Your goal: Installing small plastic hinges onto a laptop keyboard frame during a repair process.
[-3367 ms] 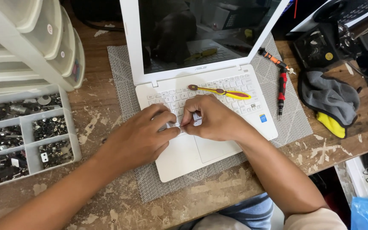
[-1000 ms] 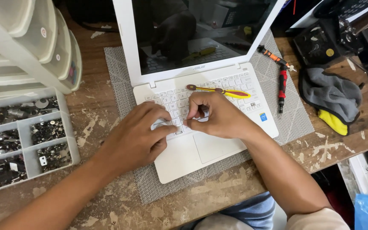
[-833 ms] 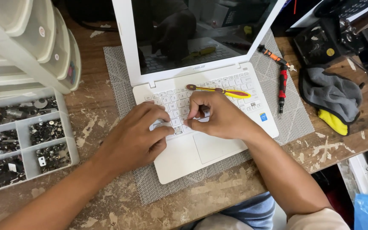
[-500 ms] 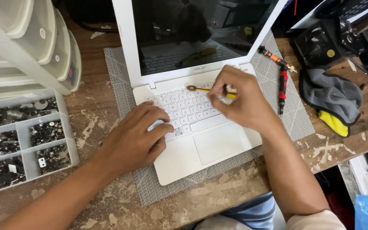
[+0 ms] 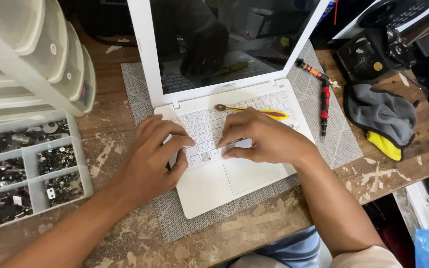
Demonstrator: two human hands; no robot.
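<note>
An open white laptop [image 5: 234, 183] with a dark screen lies on a grey mat [image 5: 323, 149]. My left hand [image 5: 150, 159] rests on the left side of its keyboard, index finger stretched over the keys. My right hand [image 5: 269, 139] lies flat on the keyboard's lower middle, fingertips pressing down near a spot where a keycap looks to be off. Neither hand holds anything. A yellow-handled tool [image 5: 259, 111] lies across the top key rows, just beyond my right hand.
A clear compartment tray of small dark parts [image 5: 26, 168] sits at the left, under a white drawer unit [image 5: 31, 54]. Two red and black screwdrivers [image 5: 324, 101] lie right of the laptop, beside a grey and yellow cloth [image 5: 383, 119]. Dark gear [image 5: 373, 54] fills the far right.
My right hand reached up to the yellow-handled tool half a second ago, then came back down onto the keys without it. My left hand has barely moved.
</note>
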